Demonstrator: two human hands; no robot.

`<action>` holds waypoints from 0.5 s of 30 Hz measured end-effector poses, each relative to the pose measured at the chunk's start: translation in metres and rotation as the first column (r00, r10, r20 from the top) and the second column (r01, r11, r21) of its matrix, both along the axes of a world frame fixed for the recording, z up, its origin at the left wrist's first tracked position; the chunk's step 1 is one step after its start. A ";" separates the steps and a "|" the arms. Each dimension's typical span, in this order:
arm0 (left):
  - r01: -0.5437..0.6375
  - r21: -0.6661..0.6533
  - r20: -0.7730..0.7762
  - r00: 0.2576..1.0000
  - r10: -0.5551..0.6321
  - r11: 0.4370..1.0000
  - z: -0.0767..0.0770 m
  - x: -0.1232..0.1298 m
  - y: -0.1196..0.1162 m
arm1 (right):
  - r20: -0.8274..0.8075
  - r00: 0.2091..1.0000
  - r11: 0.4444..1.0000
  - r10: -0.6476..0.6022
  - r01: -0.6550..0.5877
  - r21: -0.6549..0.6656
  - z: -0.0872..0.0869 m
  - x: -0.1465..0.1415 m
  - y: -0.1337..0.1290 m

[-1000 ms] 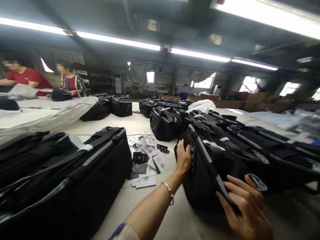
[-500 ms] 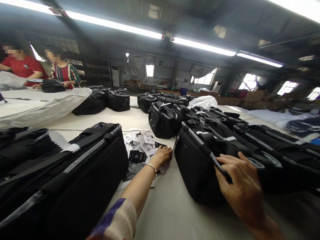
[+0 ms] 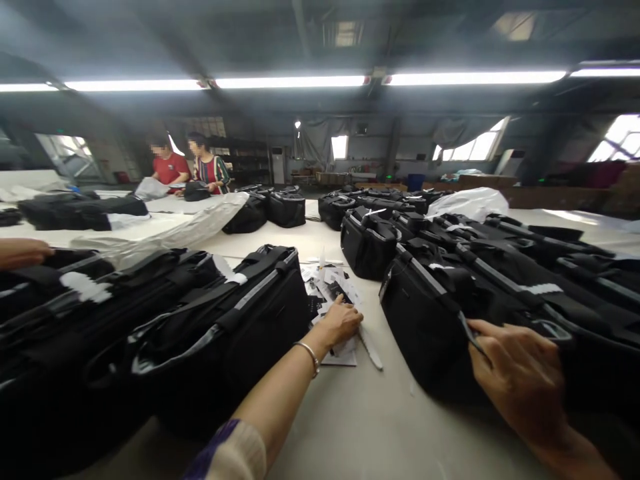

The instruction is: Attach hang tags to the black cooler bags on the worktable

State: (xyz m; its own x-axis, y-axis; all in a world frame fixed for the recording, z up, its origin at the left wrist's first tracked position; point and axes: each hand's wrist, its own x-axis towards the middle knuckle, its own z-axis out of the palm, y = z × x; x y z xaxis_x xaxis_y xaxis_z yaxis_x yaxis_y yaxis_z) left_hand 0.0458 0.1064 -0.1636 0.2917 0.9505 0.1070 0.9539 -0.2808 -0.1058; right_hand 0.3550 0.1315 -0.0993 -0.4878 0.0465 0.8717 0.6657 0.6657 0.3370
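My left hand [image 3: 341, 323] reaches down onto a pile of paper hang tags [image 3: 327, 277], black and white, between the bags. Its fingers are bent and a little apart on the tags; the fingertips are partly hidden. A white zigzag-edged strip [image 3: 371, 348] lies just right of it. With thumb and fingers, my right hand [image 3: 520, 373] grips the grey-trimmed top edge of a black bag [image 3: 420, 327]. That bag stands upright, with a small dark tag [image 3: 385, 283] at its left corner. Another black bag [image 3: 265, 327] stands left of my left arm.
More black bags [image 3: 370, 247] stand in rows ahead, right and left on the pale table [image 3: 350, 427]. Clear plastic sheeting [image 3: 200, 223] lies across the left. Another person's hand [image 3: 23, 253] rests over the left bags. Two people [image 3: 170, 167] work at the back left.
The view has turned left and levelled, bringing in another person's hand at left. My left hand has shifted over the tags; the white strip now shows beside it. My right hand still grips the bag's edge.
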 end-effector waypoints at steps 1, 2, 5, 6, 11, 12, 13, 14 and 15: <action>-0.005 0.014 0.000 1.000 0.005 1.000 0.004 0.004 -0.003 | 0.016 1.000 1.000 -0.007 0.007 0.010 -0.003 -0.001 0.004; -0.007 0.030 0.003 1.000 0.007 1.000 0.010 0.010 -0.009 | 0.025 0.999 1.000 -0.023 0.023 0.016 -0.004 -0.002 0.008; 0.022 0.068 0.026 0.999 -0.024 0.997 0.038 0.027 -0.049 | 0.024 0.999 0.999 -0.043 0.044 -0.021 0.001 -0.002 0.010; 0.048 0.095 0.044 0.998 -0.052 0.994 0.050 0.030 -0.072 | 0.015 1.000 0.998 -0.022 0.023 -0.052 0.005 -0.002 0.005; 0.150 0.693 0.123 0.939 -0.321 0.705 0.087 0.010 -0.234 | -0.180 0.964 0.950 0.196 -0.232 -0.208 0.007 -0.010 -0.054; 0.056 0.810 0.129 0.954 -0.271 0.584 0.086 0.001 -0.264 | -0.186 0.950 0.921 0.251 -0.293 -0.257 -0.001 -0.015 -0.063; -0.132 0.882 0.230 0.958 -0.169 0.453 0.082 -0.010 -0.289 | -0.173 0.940 0.882 0.293 -0.336 -0.330 -0.011 -0.021 -0.068; -0.322 0.889 0.372 0.922 -0.104 0.325 0.075 -0.019 -0.309 | -0.156 0.937 0.837 0.312 -0.349 -0.422 -0.023 -0.029 -0.069; -0.504 0.834 0.529 0.846 -0.069 0.227 0.067 -0.028 -0.323 | -0.146 0.944 0.791 0.297 -0.329 -0.516 -0.037 -0.039 -0.066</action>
